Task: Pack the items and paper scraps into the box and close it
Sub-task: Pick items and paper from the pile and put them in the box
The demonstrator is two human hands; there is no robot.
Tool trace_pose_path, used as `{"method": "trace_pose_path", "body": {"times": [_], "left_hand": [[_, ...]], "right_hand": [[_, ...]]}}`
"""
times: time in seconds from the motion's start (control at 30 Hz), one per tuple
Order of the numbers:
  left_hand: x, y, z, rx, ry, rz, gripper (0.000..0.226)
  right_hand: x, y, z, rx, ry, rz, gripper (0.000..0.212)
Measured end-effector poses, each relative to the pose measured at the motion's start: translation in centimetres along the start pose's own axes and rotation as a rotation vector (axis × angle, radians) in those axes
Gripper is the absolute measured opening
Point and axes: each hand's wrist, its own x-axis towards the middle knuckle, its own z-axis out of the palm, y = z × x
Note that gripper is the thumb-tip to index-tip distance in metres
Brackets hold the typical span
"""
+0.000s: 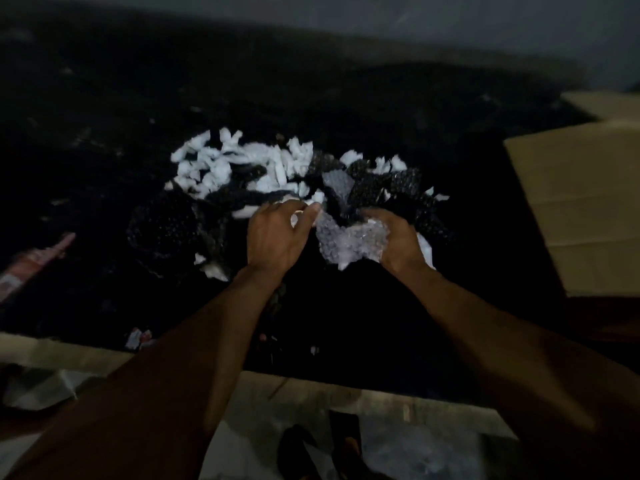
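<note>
A black, speckled surface (104, 140) spreads under the grip and runs well beyond it and off to its left. Far above the grip, behind that surface, stands a grey wall (450, 15). Below the grip, past the surface's near edge, lies a pale floor (415, 455) with 2 dark shapes (298, 448) on it, too dim to name. Low and far left of the grip sits a crumpled pale sheet (38, 389).
</note>
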Motion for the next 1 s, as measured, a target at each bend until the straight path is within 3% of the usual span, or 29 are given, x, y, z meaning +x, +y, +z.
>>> {"method": "trace_pose_path", "body": {"times": [0.07, 0.2, 0.43, 0.63, 1.0], "left_hand": [[1.9, 1.8, -2.3, -0.133, -0.026, -0.052, 0.041], [4.9, 4.0, -5.6, -0.358, -0.007, -0.058, 0.049], [8.3, 7.9, -10.6, -0.409, 0.044, 0.094, 0.071], [9.1, 11.1, -11.6, -0.390, -0.035, 0.226, 0.085], [8.6, 23.4, -5.2, -0.502, -0.193, 0.368, 0.102]], "right_hand": [[-0.3, -2.2, 0.0, -0.156, 0.000, -0.131, 0.026], [-1.1, -7.3, 0.4, -0.598, -0.011, -0.524, 0.062], [-3.4, -15.1, 2.6, -0.626, 0.086, -0.712, 0.094], [-6.5, -18.5, 1.4, -0.674, 0.072, -0.815, 0.083], [-9.9, -23.4, -11.8, -0.740, 0.350, -0.825, 0.080]]}}
